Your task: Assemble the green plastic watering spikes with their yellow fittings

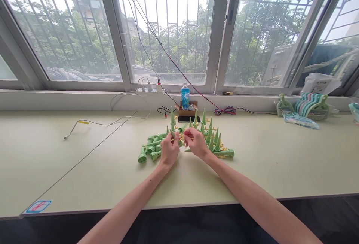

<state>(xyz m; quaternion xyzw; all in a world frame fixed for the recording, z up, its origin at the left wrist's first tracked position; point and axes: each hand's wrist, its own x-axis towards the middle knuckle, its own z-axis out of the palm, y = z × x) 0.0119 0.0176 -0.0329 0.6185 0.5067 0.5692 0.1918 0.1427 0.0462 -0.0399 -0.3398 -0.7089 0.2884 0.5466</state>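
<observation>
My left hand (169,151) is closed around a green plastic plant-watering spike (172,133), partly hidden by the fingers. Just right of it, my right hand (196,143) pinches a small yellow plastic piece (181,136) close to the spike. Several more green spikes (151,148) lie in a heap to the left, their round collars showing. On the right, other green cones (211,143) stand point up among scattered yellow pieces (223,148), and one spike (228,153) lies on its side.
Behind the heap are a black phone (185,119), a small cardboard box (192,112) and a blue-labelled bottle (185,97). A coiled cable (226,110) lies right of them; a white cable (92,123) crosses the table (112,176) leftward. Green dustpan-like items (319,108) stand far right.
</observation>
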